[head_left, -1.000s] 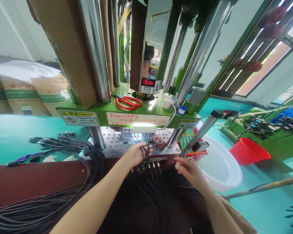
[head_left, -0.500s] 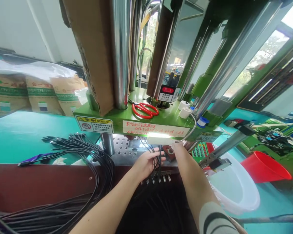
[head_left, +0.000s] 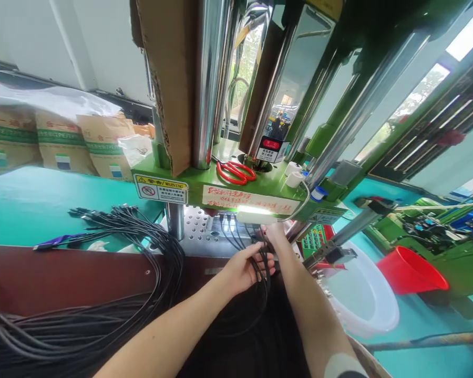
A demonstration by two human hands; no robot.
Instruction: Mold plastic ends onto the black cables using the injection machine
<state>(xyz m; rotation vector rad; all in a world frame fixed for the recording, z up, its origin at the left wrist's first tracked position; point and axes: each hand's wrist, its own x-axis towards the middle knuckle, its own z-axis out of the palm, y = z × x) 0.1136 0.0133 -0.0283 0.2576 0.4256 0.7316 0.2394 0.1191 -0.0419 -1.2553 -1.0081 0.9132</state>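
left hand (head_left: pixel 244 270) grips black cables (head_left: pixel 260 262); right hand (head_left: pixel 274 233) grip unclear | perforated plate (head_left: pixel 197 231); green press (head_left: pixel 236 191); teal floor (head_left: pixel 43 205)

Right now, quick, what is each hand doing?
Left hand: closed around a bunch of black cables.
Right hand: reaching under the green machine at the cable ends; whether it grips anything cannot be told.

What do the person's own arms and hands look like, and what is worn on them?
Both hands are bare, no gloves or rings visible. The left hand has a bare forearm, no sleeve in view. The right hand has a bare forearm too; near the elbow a pale sleeve with dark stripes begins.
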